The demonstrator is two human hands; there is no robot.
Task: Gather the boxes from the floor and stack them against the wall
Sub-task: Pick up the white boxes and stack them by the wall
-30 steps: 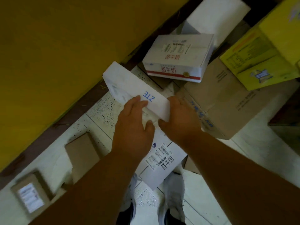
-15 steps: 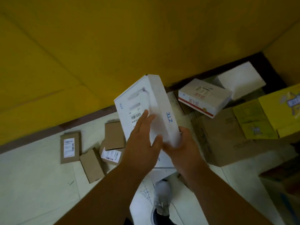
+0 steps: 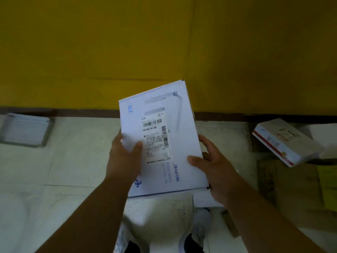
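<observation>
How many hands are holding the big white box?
2: the left hand grips the white box on its left edge, the right hand grips its right edge.

Lighting dim, colours muted. Motion blur softens the frame's left and right edges; wide-angle distortion evident.

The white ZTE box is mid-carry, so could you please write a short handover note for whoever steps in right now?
Left hand: grips the left edge of the white ZTE box, thumb on its top face.
Right hand: grips the box's right edge.
The box is held flat in the air, label up, in front of the yellow wall.
On the floor at right: a white box with a red stripe leaning on brown cartons. At left: a blurred grey-white item by the wall.
Done: one box picked up.
Left: set it against the wall, then gather the rest.
</observation>
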